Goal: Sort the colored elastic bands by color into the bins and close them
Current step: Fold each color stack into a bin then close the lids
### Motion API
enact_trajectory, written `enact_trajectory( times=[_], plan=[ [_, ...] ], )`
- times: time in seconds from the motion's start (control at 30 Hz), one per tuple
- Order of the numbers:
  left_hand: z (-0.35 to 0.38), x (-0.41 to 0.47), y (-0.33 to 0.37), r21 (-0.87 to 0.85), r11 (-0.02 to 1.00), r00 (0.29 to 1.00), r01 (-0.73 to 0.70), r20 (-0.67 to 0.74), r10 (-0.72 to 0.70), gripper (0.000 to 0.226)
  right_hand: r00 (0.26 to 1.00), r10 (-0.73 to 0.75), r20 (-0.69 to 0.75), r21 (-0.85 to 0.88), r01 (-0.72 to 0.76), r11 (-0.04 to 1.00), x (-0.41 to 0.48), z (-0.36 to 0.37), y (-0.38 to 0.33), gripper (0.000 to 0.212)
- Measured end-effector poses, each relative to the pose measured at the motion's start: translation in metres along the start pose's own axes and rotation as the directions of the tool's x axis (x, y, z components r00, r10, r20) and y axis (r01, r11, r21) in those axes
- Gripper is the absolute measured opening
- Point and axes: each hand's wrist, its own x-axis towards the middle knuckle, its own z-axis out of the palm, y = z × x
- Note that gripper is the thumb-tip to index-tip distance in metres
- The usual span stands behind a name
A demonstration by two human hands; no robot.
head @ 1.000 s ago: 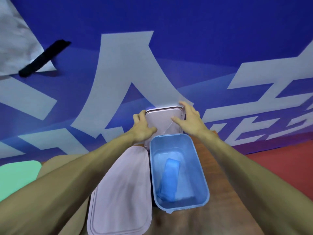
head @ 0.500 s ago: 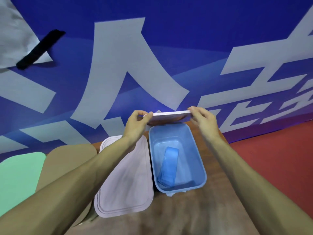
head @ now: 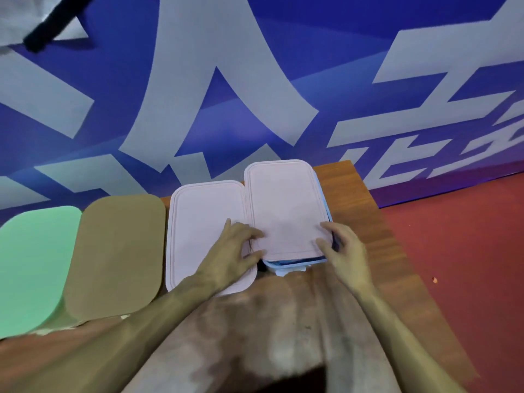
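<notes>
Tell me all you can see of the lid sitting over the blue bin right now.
The pink lid is a pale, matte, plastic-looking rounded rectangle with a ridge inside its border. It lies flat over the blue bin, whose rim shows along its right and near edges, so it may not be pressed home. The left hand and right hand grip its near corners; its left edge meets the neighbouring lid.

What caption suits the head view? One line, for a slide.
The left hand and right hand hold a pink lid on the blue bin.
</notes>
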Motion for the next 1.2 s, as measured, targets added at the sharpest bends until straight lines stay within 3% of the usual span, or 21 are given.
enact_trajectory(
  times=[0.13,0.23,0.6,0.73,0.9,1.1,1.2],
  plan=[
    [0.0,-0.003,-0.003,0.251,0.956,0.987,-0.152,0.096,0.132,0.035,0.999,-0.052,-0.003,-0.087,0.052,0.995,-0.008,0.004,0.007,0.038],
    [-0.004,0.001,-0.001,0.332,0.923,0.979,-0.193,0.131,0.157,0.038,0.996,-0.054,-0.076,-0.099,0.046,0.994,-0.008,0.001,0.008,0.041],
    [0.019,0.007,-0.004,0.468,0.866,0.984,-0.174,0.105,0.141,0.051,0.997,0.06,-0.052,-0.05,-0.063,0.997,-0.008,-0.002,0.015,0.053],
    [0.019,0.009,-0.003,0.505,0.837,0.976,-0.209,0.165,0.144,0.052,0.991,0.123,-0.05,-0.061,-0.126,0.99,-0.004,-0.002,0.018,0.053],
    [0.024,0.014,0.002,0.43,0.882,0.975,-0.193,0.186,0.122,0.062,0.978,0.203,-0.047,-0.025,-0.204,0.979,0.0,-0.007,0.019,0.052],
    [0.017,0.02,-0.003,0.464,0.852,0.967,-0.24,0.19,0.169,0.06,0.975,0.219,-0.032,-0.007,-0.219,0.976,-0.001,-0.006,0.016,0.048],
    [0.012,0.026,0.005,0.48,0.831,0.949,-0.281,0.265,0.168,0.06,0.973,0.231,-0.025,-0.02,-0.232,0.973,0.0,-0.007,0.013,0.049]
  ],
)
